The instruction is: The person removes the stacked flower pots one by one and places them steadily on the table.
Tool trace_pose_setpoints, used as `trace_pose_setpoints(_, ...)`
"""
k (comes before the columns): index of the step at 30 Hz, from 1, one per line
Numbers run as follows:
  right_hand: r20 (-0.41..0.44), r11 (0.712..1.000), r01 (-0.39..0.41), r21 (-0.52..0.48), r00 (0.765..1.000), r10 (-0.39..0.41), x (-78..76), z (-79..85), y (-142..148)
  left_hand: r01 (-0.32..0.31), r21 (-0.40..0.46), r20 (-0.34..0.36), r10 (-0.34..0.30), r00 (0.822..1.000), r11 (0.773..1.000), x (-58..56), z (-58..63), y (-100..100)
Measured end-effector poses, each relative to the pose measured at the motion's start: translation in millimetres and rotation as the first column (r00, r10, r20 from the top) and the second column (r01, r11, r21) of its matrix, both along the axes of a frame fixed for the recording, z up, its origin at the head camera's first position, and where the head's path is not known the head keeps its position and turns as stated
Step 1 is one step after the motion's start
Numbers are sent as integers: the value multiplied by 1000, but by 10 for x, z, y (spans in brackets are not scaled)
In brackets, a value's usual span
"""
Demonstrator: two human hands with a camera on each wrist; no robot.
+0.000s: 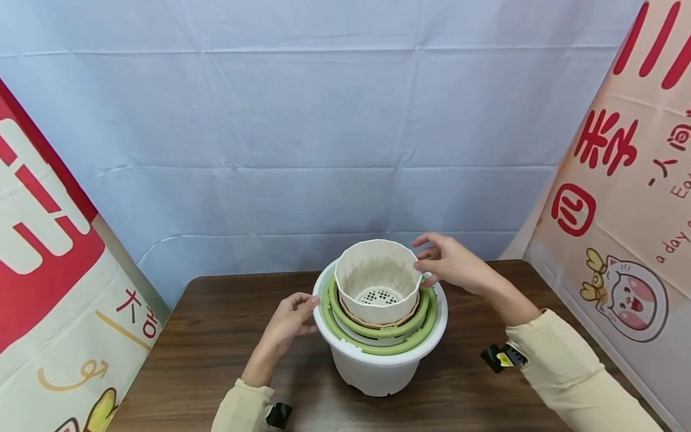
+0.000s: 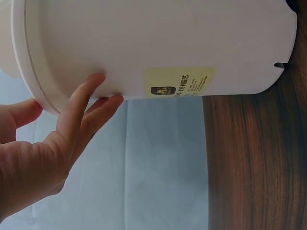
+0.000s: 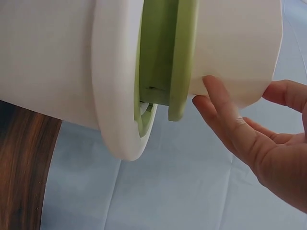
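A large white plastic pot point(image 1: 372, 369) stands upright, with smaller pots nested in it. Green rims point(image 1: 418, 342) ring the inside, then a brownish rim, and a cream faceted pot point(image 1: 378, 306) with a holed bottom rises highest. My left hand point(image 1: 291, 321) is at the white pot's left side, its thumb at the rim and fingertips against the outer wall point(image 2: 192, 38), near a yellow label point(image 2: 180, 81). On the right, my right hand point(image 1: 448, 261) touches the cream pot, thumb by its rim and fingertips on its outer wall point(image 3: 235, 43). Fingers of both hands are fairly straight.
The pots stand on a dark wooden table point(image 1: 216, 336). Behind it hangs a pale blue cloth point(image 1: 302, 132). Printed banners flank both sides, a red and white one point(image 1: 48, 240) at left and a pinkish one point(image 1: 626, 198) at right.
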State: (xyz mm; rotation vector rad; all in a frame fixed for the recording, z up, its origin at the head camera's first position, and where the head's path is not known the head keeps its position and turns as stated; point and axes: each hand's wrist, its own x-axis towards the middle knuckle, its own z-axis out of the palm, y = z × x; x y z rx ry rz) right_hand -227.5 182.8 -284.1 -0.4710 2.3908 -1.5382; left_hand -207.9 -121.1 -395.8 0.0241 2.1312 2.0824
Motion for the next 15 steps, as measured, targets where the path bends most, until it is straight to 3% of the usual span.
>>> trace_pose_setpoints(15, -41, 996, 87, 27, 995, -86, -18, 2, -59, 7, -8, 4, -7, 1000, 1000, -5, -10, -8)
